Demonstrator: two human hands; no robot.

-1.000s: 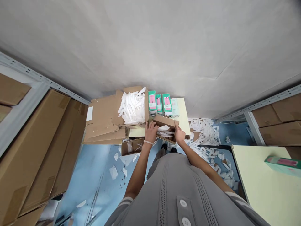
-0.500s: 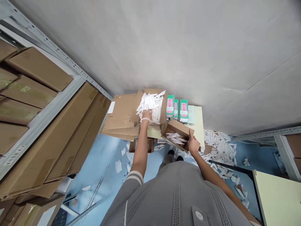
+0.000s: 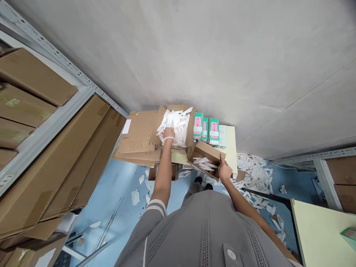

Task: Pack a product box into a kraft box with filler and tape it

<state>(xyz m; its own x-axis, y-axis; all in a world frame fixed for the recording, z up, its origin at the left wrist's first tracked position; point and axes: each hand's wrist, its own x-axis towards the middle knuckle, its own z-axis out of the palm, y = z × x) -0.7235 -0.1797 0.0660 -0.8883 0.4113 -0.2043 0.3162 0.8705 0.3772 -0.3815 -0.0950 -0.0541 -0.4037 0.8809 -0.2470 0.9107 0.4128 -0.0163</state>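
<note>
My left hand [image 3: 168, 133] reaches into an open cardboard carton [image 3: 190, 129] heaped with slim white packets [image 3: 178, 120]. Its fingertips are down among the packets, so I cannot see whether they grip any. On the right, my right hand [image 3: 224, 171] has its thumb and fingers closed around the near right end of a small open cardboard box [image 3: 210, 151]. That box is tilted, and several white packets [image 3: 205, 163] lie inside it. Green and pink boxes [image 3: 214, 130] stand just behind it, beside the carton.
A pale yellow table [image 3: 231, 139] carries the carton. Another open cardboard box [image 3: 174, 172] sits below its front edge. White packets [image 3: 254, 172] litter the blue floor at right. Shelving with large cartons [image 3: 63, 163] rises at left; a second pale table [image 3: 319, 230] stands at lower right.
The whole view has shifted slightly, so the scene sits a little further left. My left hand stays among the white packets, and my right hand still holds the small box.
</note>
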